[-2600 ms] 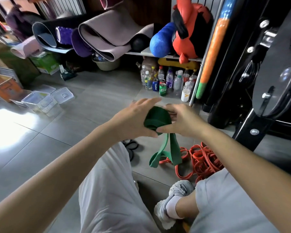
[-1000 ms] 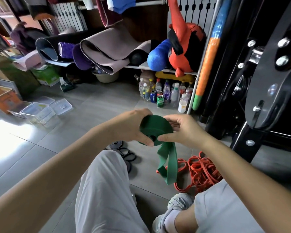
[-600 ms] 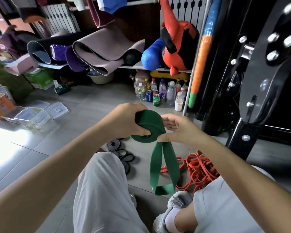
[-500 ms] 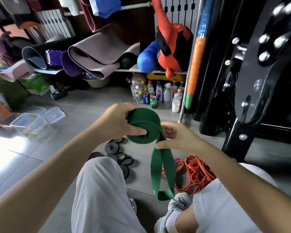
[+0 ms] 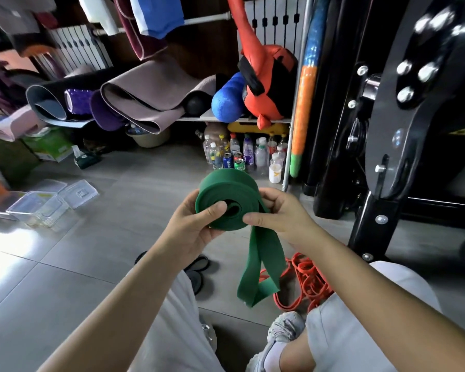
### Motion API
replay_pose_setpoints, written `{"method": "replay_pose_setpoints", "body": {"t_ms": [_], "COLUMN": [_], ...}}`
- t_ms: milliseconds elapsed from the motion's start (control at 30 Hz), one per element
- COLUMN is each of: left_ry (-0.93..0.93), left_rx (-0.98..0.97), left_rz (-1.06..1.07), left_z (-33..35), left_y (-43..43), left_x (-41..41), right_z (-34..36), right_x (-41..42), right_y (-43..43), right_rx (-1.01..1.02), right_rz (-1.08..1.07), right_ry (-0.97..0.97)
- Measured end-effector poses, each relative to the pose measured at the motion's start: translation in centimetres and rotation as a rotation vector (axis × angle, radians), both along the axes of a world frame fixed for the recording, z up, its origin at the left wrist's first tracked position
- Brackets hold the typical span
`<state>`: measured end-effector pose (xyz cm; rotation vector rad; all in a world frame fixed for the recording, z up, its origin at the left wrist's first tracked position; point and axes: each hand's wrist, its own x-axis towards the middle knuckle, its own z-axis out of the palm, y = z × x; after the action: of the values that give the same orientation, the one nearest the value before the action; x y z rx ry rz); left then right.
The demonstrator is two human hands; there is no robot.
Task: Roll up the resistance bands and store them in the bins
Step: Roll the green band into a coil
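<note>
A wide green resistance band (image 5: 227,194) is wound into a thick coil in front of me, with its loose looped tail hanging down to just above the floor. My left hand (image 5: 196,224) grips the coil from the left, thumb on its open centre. My right hand (image 5: 277,213) holds the coil's right side, thumb and fingers pinching where the tail leaves it. A tangle of orange bands (image 5: 306,280) lies on the floor under my right forearm. Black bands (image 5: 199,267) lie by my left knee. Clear plastic bins (image 5: 38,208) stand on the floor at the left.
A low shelf holds rolled mats (image 5: 142,100) and a blue foam roller (image 5: 226,103), with several bottles and cans (image 5: 242,157) beneath it. A black weight machine (image 5: 403,146) fills the right side. Grey tile floor stretches between me and the bins.
The green coil has grown thicker and the hanging tail shorter as both hands turned it. The view has tilted up slightly.
</note>
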<state>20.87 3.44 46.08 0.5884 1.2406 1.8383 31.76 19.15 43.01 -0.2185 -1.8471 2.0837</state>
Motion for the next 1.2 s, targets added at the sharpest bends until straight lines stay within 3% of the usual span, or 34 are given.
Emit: {"method": "replay_pose_setpoints", "body": {"t_ms": [167, 300, 533, 733, 800, 967, 1100, 1200], "left_ry": [0.495, 0.459, 0.539, 1.177, 1.263, 1.251, 1.000, 0.849], "left_rx": [-0.287, -0.206, -0.273, -0.794, -0.856, -0.810, -0.642, -0.527], "left_rz": [-0.003, -0.211, -0.170, -0.291, -0.267, -0.115, -0.041, 0.041], "left_z": [1.5, 2.3, 2.2, 3.6, 4.0, 4.7, 4.3, 3.3], "left_y": [-0.2, -1.4, -1.6, -0.3, 0.3, 0.3, -0.2, -0.2], "left_x": [-2.0, -3.0, -3.5, -1.9, -1.4, -1.8, -2.6, -2.8], "right_z": [0.6, 0.6, 1.1, 1.8, 1.7, 2.0, 1.7, 1.7], "right_x": [0.1, 0.4, 0.6, 0.1, -0.1, -0.1, 0.2, 0.4], "right_y": [0.4, 0.7, 0.9, -0.1, -0.5, -0.2, 0.4, 0.3], "right_rx": [0.120, 0.070, 0.127, 0.376, 0.399, 0.391, 0.367, 0.206], "right_rz": [0.038, 0.072, 0.132, 0.123, 0.100, 0.054, 0.086, 0.082], "right_ry": [-0.059, -0.047, -0.074, -0.172, -0.170, -0.129, -0.142, -0.094]}}
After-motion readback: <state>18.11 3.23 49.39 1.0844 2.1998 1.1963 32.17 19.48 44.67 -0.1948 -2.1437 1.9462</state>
